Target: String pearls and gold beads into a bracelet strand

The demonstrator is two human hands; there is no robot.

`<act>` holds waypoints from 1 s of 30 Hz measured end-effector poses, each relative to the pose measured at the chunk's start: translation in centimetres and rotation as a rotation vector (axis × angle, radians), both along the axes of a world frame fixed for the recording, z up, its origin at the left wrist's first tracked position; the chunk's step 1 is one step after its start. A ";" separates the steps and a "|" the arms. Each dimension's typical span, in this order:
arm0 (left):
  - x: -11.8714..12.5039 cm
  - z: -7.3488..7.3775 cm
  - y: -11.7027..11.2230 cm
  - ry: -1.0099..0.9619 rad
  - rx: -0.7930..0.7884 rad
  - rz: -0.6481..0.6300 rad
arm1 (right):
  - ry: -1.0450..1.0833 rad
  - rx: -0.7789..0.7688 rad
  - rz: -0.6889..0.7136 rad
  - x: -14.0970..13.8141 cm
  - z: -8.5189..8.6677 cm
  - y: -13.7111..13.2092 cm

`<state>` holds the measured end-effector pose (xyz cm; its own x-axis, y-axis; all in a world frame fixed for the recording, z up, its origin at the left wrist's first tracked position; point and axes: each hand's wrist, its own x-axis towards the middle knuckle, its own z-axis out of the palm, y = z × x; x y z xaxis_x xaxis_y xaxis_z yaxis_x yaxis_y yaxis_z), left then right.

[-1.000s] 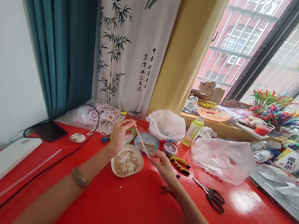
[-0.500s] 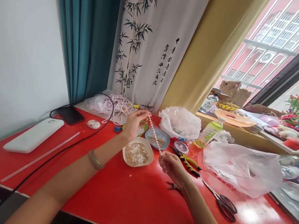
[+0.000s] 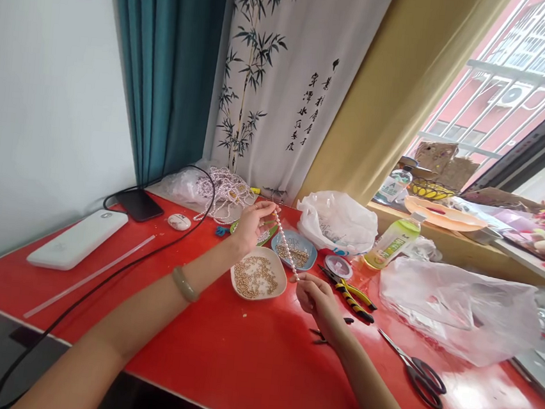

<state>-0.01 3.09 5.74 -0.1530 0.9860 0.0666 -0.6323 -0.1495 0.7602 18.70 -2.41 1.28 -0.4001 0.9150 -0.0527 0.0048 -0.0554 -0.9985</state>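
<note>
A short string of pearly beads (image 3: 287, 248) stretches slantwise between my two hands, above the dishes. My left hand (image 3: 252, 225) pinches its upper end, and my right hand (image 3: 315, 299) pinches the lower end. Under the strand lies a white dish (image 3: 281, 275) of small gold beads. Behind it a blue dish (image 3: 313, 255) holds more gold pieces. A green dish (image 3: 269, 235) with pale beads is partly hidden by my left hand. Small dark-handled pliers (image 3: 320, 336) lie partly under my right wrist.
Yellow-and-black pliers (image 3: 353, 296), scissors (image 3: 415, 372) and a spool (image 3: 338, 267) lie to the right on the red table (image 3: 218, 366). Beyond are plastic bags (image 3: 460, 306) and a drink bottle (image 3: 394, 242). A power bank (image 3: 79, 237), phone (image 3: 140, 204) and black cable (image 3: 152, 254) occupy the left; bead strands (image 3: 228, 190) are heaped behind.
The view has shifted slightly, so everything sits a little further right in it. Both hands keep hold of the bead string, which stays stretched between them.
</note>
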 end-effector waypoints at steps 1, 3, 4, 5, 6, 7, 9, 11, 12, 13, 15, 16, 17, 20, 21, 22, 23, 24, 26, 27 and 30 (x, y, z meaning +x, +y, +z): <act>0.0 -0.1 0.1 -0.006 -0.013 -0.004 | -0.009 0.008 -0.005 0.0 -0.1 0.1; 0.0 -0.3 0.1 -0.015 -0.034 -0.017 | -0.029 0.022 -0.011 0.1 -0.2 0.1; 0.0 -0.4 0.2 -0.019 -0.042 -0.024 | -0.042 0.028 -0.011 0.1 -0.1 0.1; 0.0 -0.5 0.1 -0.021 -0.049 -0.032 | -0.057 0.034 -0.009 0.1 -0.1 0.1; 0.1 -0.6 0.1 -0.023 -0.055 -0.040 | -0.073 0.039 -0.007 0.1 0.0 0.1; 0.1 -0.7 0.1 -0.024 -0.061 -0.047 | -0.091 0.044 -0.006 0.1 0.1 0.1; 0.3 -0.8 0.0 -0.022 -0.072 -0.059 | -0.125 0.056 -0.009 0.2 0.4 0.1; 0.3 -0.9 0.0 -0.018 -0.081 -0.062 | -0.151 0.062 -0.016 0.3 0.6 0.1; 0.4 -0.8 -0.1 -0.016 -0.085 -0.058 | -0.158 0.062 -0.016 0.4 0.6 0.1; 0.4 -0.8 -0.1 -0.013 -0.089 -0.053 | -0.161 0.059 -0.014 0.4 0.6 0.2; 0.4 -0.7 0.0 -0.007 -0.099 -0.040 | -0.158 0.049 -0.003 0.5 0.3 0.3; 0.4 -0.7 0.0 -0.004 -0.104 -0.035 | -0.153 0.045 0.002 0.6 0.1 0.5; 0.3 -0.7 0.0 -0.001 -0.107 -0.032 | -0.148 0.044 0.004 0.7 -0.1 0.6; 0.3 -0.6 0.1 0.007 -0.108 -0.031 | -0.127 0.049 -0.002 0.8 -0.5 0.9; 0.3 -0.6 0.1 0.007 -0.106 -0.031 | -0.120 0.054 -0.005 0.9 -0.6 1.0; 0.3 -0.6 0.1 0.008 -0.105 -0.032 | -0.113 0.061 -0.009 0.9 -0.7 1.0; 0.3 -0.6 0.1 0.008 -0.104 -0.033 | -0.108 0.070 -0.014 1.0 -0.6 1.0; 0.2 -0.6 0.1 0.008 -0.103 -0.035 | -0.106 0.078 -0.020 1.0 -0.6 1.0; 0.2 -0.6 0.1 0.008 -0.100 -0.039 | -0.111 0.095 -0.036 1.0 -0.4 0.9; 0.2 -0.6 0.2 0.007 -0.098 -0.041 | -0.119 0.101 -0.043 1.1 -0.3 0.9; 0.2 -0.7 0.2 0.010 -0.095 -0.052 | -0.163 0.115 -0.061 1.1 -0.2 0.9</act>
